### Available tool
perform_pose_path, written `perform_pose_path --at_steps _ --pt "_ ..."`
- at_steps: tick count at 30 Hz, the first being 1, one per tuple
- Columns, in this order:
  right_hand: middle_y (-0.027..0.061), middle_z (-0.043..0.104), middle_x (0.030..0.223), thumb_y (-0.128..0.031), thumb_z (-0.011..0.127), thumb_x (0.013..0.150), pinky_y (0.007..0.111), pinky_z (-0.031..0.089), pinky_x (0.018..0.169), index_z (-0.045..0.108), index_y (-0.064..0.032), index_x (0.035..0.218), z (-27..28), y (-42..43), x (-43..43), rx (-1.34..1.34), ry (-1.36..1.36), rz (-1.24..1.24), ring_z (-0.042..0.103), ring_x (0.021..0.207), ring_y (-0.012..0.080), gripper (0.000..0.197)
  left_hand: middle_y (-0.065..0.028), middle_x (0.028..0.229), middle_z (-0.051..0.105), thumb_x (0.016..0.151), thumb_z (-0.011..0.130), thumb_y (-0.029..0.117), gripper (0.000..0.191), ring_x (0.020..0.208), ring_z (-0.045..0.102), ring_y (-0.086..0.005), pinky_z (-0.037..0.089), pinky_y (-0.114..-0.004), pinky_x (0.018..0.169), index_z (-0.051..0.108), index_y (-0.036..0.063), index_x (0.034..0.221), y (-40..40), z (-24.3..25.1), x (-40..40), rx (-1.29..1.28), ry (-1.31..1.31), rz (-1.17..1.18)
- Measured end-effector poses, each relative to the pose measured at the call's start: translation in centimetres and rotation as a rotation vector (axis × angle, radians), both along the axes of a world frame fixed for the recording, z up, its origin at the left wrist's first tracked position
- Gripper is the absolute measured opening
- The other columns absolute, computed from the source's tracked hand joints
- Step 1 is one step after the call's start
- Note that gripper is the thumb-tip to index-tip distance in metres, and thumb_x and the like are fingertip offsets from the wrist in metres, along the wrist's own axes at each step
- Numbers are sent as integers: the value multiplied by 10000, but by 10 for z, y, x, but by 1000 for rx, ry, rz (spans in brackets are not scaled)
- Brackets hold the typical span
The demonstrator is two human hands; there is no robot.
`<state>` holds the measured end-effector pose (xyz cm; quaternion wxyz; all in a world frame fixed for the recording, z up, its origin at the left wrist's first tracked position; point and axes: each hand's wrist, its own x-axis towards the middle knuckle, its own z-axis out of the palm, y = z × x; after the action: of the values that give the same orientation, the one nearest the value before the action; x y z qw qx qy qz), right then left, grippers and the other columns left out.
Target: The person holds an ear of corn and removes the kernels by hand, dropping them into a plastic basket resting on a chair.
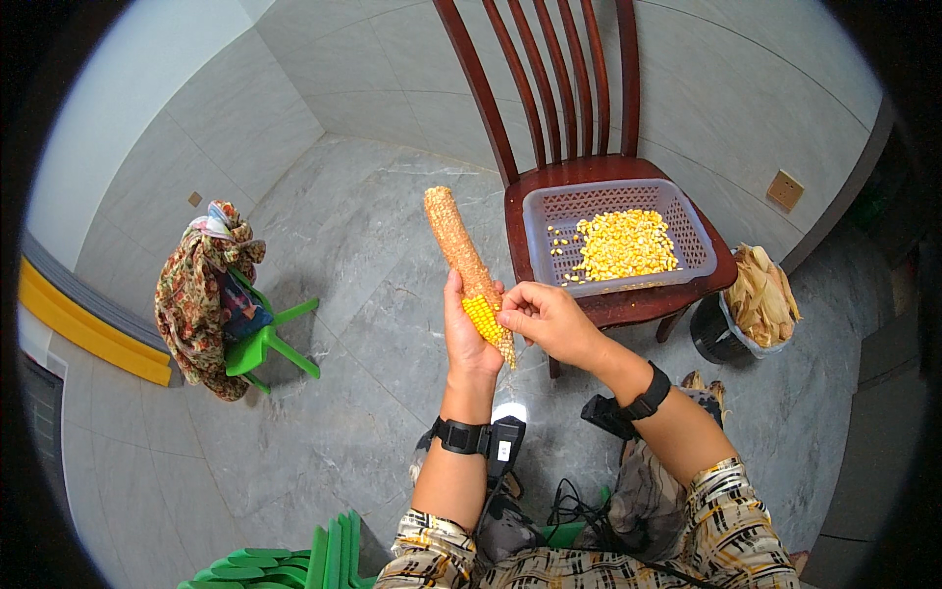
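Observation:
My left hand (471,342) is wrapped around the lower part of a corn cob (461,239). The cob's upper length is bare and brownish, while a patch of yellow kernels (482,316) still sits on the lower part. Against the right side of that patch, the thumb and fingers of my right hand (548,316) are pinched together; whether a kernel is between them is hidden. Up and to the right, a pale plastic basket (618,287) holds a heap of loose corn kernels (629,243), with a few scattered on its left side.
The basket rests on a dark red wooden chair (640,313). A black bin (714,331) full of dry corn husks (758,294) stands right of it. At left, floral cloth (195,294) drapes a small green stool (254,353). Green plastic furniture (316,559) is stacked at lower left.

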<state>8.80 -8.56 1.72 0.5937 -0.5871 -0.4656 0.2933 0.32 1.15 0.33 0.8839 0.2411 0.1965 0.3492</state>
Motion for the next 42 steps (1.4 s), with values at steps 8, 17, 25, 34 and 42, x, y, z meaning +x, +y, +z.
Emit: perform_pose_path --at_steps 8,17,25,34,42 --pt "18 581 704 -138 596 863 242 433 504 562 -4 815 0 -7 11 72 55 -1 514 566 70 146 -85 809 569 879 491 500 433 692 572 -215 494 -325 593 515 86 1005 2 2 -2 -15 -31 -34" --pt "66 573 690 -53 560 862 234 464 434 510 -5 841 -5 -21 109 280 150 -605 529 501 95 73 -95 822 563 888 459 534 498 694 566 -218 489 -314 563 494 86 1104 4 3 -5 -40 -111 -182" --pt "52 564 678 -71 566 855 240 441 411 524 17 925 -14 -29 143 321 125 -943 507 489 87 120 -135 885 583 941 378 485 492 679 565 -226 503 -307 541 476 88 1213 1 6 -6 -43 -172 -246" --pt "3 578 722 -106 596 848 218 439 534 578 -36 914 -10 -8 89 208 3 -615 521 610 67 98 -127 892 585 937 354 491 494 642 542 -222 485 -318 529 478 98 1210 1 8 -8 -33 -173 -311" --pt "30 588 766 -158 673 807 235 441 575 586 -10 899 4 -2 16 153 -26 -138 525 654 74 195 -93 913 585 939 363 490 485 769 588 -222 505 -349 639 492 71 1144 -1 7 -5 134 -58 -144"
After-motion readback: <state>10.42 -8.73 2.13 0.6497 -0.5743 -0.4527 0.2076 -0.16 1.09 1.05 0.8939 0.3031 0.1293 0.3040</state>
